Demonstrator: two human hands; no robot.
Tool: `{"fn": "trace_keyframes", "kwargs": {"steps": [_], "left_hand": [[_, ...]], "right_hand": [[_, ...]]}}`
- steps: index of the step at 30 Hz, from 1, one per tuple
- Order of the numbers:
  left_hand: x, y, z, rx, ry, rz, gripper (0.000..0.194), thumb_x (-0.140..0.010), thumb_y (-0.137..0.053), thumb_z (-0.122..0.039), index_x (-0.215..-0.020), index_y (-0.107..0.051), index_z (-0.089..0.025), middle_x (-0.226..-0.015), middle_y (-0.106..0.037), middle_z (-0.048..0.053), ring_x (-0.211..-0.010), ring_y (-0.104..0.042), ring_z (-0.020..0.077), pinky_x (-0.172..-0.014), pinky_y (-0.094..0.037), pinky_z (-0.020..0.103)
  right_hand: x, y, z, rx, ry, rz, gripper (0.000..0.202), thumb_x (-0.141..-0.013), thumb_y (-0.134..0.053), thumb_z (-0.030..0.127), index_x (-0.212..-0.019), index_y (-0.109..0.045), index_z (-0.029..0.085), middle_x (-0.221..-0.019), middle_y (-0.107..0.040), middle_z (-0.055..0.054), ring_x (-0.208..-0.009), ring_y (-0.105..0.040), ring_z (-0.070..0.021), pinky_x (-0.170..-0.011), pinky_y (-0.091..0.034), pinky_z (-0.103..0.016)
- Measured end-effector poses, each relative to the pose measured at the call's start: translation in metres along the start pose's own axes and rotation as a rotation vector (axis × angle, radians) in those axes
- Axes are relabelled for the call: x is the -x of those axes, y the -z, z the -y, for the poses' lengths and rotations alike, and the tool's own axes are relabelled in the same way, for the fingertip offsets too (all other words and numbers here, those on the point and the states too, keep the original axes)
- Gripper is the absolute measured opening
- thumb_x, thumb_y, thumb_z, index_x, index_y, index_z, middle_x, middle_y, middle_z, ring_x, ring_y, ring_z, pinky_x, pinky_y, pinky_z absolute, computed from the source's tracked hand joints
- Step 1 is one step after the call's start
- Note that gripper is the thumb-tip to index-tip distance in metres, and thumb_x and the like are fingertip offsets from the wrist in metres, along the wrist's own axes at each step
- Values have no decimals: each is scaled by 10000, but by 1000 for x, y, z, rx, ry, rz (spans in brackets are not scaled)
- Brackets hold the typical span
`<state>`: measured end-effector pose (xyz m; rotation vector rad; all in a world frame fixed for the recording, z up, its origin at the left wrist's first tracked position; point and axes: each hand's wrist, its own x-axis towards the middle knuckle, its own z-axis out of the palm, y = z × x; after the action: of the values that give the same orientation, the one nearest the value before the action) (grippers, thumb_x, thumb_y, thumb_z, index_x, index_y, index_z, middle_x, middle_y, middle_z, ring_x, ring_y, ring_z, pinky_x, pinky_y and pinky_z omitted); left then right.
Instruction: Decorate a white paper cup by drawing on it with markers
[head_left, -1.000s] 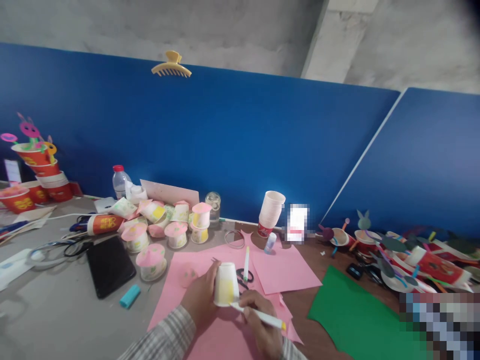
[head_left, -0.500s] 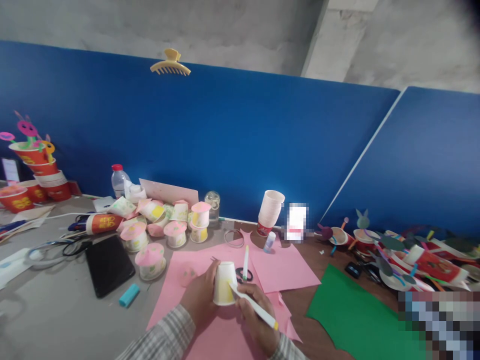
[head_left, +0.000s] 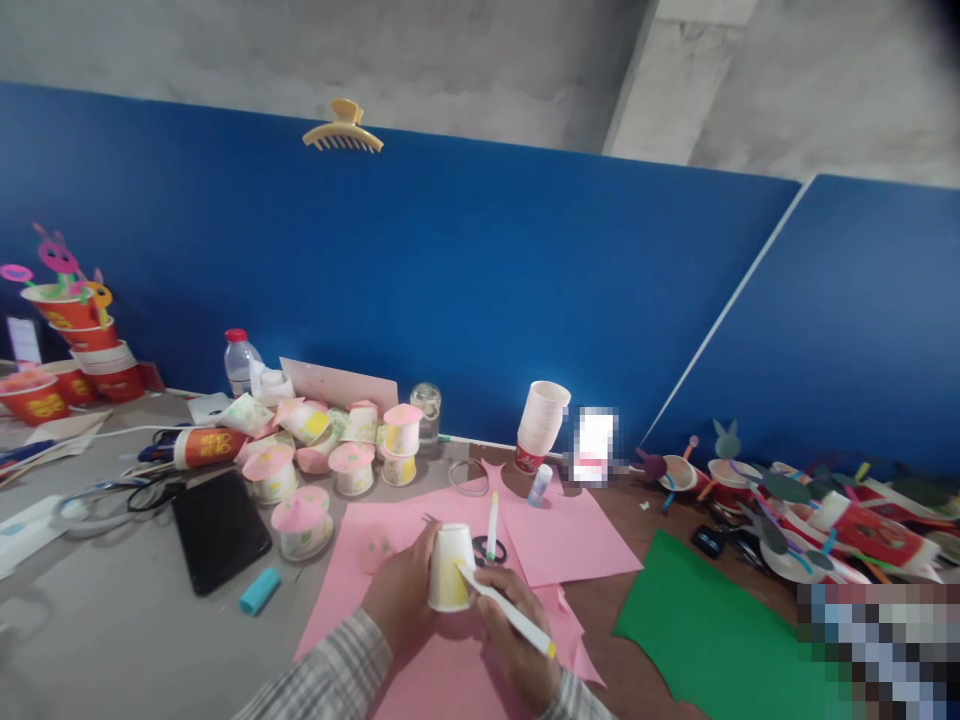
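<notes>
My left hand (head_left: 405, 600) grips a white paper cup (head_left: 451, 545) from its left side; the cup is upside down, its wide rim toward me. A yellow patch marks the cup's side. In my right hand (head_left: 514, 630) is a white marker (head_left: 517, 618) with a yellow end, its tip touching the edge of that patch. Pink paper (head_left: 435, 670) lies under both hands. Just behind the cup are a second white marker (head_left: 493, 520) with a green end and black-handled scissors (head_left: 501, 549), partly hidden.
Several decorated cups with pink tops (head_left: 301, 522) stand at the left, near a black tablet (head_left: 220, 530) and a turquoise marker cap (head_left: 259, 591). A cup stack (head_left: 542, 425) and a glue stick (head_left: 540, 485) stand behind. Green paper (head_left: 705, 625) and a pile of cup crafts (head_left: 862, 530) lie right.
The marker tip has shifted very slightly on the cup's yellow patch. Both hands keep their hold, and the rest of the table looks the same.
</notes>
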<state>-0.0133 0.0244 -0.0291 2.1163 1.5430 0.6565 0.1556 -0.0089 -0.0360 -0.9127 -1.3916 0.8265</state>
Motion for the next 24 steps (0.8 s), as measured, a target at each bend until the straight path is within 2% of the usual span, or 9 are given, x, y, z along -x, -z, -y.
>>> {"fn": "trace_keyframes", "kwargs": {"steps": [4,7,10,13,17,21,24], "left_hand": [[1,1,-1,-5,-19,-18,648,-655,-570,-394,-1175,-200,-276,-915,-620,-7,-794,-607,200,-603,-446,258],[2,4,-3,-5,-41,-19,625,-657,-567,-350,-1167,-213,-274,-869,-627,-22,-747,-611,183,-556,-434,237],[2,5,-5,5,-53,-22,625,-655,-570,-350,-1162,-213,-274,-827,-632,-33,-715,-614,179,-536,-430,235],[1,5,-5,22,-46,-32,639,-644,-586,-386,-1154,-216,-271,-803,-637,-35,-704,-621,184,-548,-440,243],[0,3,-4,11,-40,-35,675,-614,-610,-419,-1147,-225,-268,-854,-639,-16,-735,-623,193,-580,-457,257],[0,2,-1,-35,-37,-44,666,-618,-595,-436,-1150,-233,-265,-889,-629,-6,-776,-613,205,-603,-468,276],[1,3,-1,-46,-52,-50,647,-629,-582,-431,-1151,-237,-268,-919,-615,-2,-799,-605,205,-623,-469,280]], "right_hand": [[3,5,3,-26,-78,94,119,-696,-561,184,-725,-662,242,-486,-580,40,-352,-519,-140,-336,-431,-185],[7,8,5,-24,-68,134,129,-682,-552,187,-635,-663,234,-537,-599,20,-414,-554,-159,-374,-453,-199],[6,6,6,-28,-68,107,124,-684,-559,190,-661,-671,238,-499,-598,26,-375,-549,-154,-344,-444,-189],[2,1,5,-23,-46,23,122,-681,-585,191,-746,-673,247,-501,-621,29,-317,-532,-140,-312,-437,-179],[-1,-3,1,27,49,-66,166,-648,-620,167,-778,-681,250,-604,-668,0,-431,-596,-171,-395,-488,-196],[3,2,0,-25,-66,11,159,-679,-570,156,-773,-654,252,-476,-592,47,-325,-524,-140,-308,-427,-176],[7,11,1,2,-71,124,148,-688,-536,156,-699,-653,247,-502,-593,39,-371,-531,-145,-352,-436,-189]]}}
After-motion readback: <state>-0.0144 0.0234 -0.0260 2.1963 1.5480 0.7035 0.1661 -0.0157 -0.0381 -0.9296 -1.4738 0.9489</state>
